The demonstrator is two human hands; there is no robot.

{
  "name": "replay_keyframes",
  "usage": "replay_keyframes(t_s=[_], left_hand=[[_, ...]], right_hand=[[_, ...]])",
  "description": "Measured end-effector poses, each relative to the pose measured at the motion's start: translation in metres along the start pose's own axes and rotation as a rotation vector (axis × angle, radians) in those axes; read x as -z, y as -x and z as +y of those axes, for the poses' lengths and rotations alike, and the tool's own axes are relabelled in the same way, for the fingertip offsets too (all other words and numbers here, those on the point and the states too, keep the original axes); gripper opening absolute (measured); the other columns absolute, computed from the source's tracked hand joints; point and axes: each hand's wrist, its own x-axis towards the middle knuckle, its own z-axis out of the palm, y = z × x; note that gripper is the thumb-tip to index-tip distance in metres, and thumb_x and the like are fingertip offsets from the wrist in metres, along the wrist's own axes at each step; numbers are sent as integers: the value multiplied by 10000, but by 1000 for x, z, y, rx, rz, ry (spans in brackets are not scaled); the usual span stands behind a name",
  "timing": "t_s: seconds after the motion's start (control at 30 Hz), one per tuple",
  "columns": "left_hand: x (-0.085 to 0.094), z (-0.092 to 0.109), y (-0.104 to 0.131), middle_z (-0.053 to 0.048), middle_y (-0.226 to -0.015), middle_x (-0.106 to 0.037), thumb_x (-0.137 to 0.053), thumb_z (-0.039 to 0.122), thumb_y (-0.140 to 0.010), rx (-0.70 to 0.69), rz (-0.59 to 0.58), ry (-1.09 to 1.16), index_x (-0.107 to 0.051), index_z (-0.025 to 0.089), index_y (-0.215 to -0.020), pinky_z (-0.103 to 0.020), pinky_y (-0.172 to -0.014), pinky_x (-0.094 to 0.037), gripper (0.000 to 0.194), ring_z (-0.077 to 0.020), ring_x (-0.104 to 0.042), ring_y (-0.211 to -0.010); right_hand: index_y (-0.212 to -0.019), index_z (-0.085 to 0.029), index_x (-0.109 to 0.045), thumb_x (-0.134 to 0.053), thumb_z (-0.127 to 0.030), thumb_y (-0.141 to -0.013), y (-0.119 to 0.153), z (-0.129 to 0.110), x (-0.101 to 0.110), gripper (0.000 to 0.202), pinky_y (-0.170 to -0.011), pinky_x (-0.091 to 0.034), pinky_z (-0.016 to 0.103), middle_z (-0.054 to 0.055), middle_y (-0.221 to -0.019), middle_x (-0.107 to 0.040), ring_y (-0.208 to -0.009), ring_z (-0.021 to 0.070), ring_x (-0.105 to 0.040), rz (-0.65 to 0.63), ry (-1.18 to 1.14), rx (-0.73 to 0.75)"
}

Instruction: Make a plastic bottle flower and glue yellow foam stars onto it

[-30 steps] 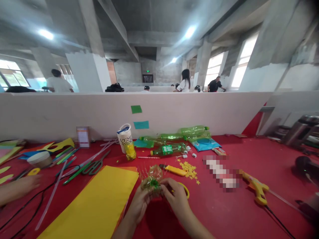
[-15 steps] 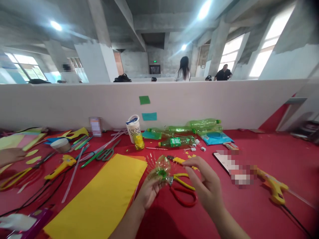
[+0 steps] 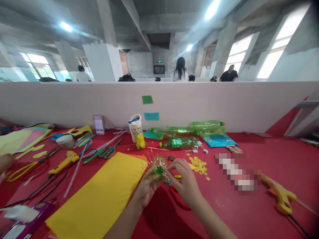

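Observation:
A cut-off green plastic bottle top (image 3: 159,161), its clear wall slit into thin strips on the far side, is held by the neck in my left hand (image 3: 149,183). My right hand (image 3: 186,179) is at its right side, with thumb and fingertips bent in against the piece; the exact contact is partly hidden. Below that hand lie pliers-like scissors with red handle (image 3: 179,199) and yellow handle, partly covered. Behind it, yellow paper stars (image 3: 199,165) are scattered. To the left lies a stack of yellow paper (image 3: 99,196).
Green bottles (image 3: 176,142) lie along the white partition (image 3: 114,103), beside a paper cup (image 3: 135,129). A glue gun (image 3: 281,194) is at right, another glue gun (image 3: 63,162) at left with cables, scissors (image 3: 109,151) and a purple power strip (image 3: 32,220). Another person's hand (image 3: 6,162) reaches in at far left.
My right hand has moved left from above the scissors to the bottle top, and its fingers have closed in. The view has turned slightly left. The other person's hand has drawn back left.

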Motion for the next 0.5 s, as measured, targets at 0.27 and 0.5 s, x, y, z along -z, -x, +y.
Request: replay_keyframes(t_s=[0.27,0.5], left_hand=[[0,-2,0,-57,-933,-727,-699,100,-707,-10,-63,-62,-688,157,-961,-280,-792,-495,261,-157,-666,-824],[-3,-4,1,-54,-896,-731,-737,122,-672,19,-13,-73,-687,166,-925,-275,-758,-498,261,-156,-669,-799]], right_hand=[[-883,-221,-613,-538,-123,-841,19,0,-11,130,-747,-411,354,38,-851,-591,-802,202,-519,6,1,-13],[-903,-209,-608,-547,-140,-839,22,1,-13,111,-761,-401,376,49,-878,-593,-835,221,-510,72,28,-77]])
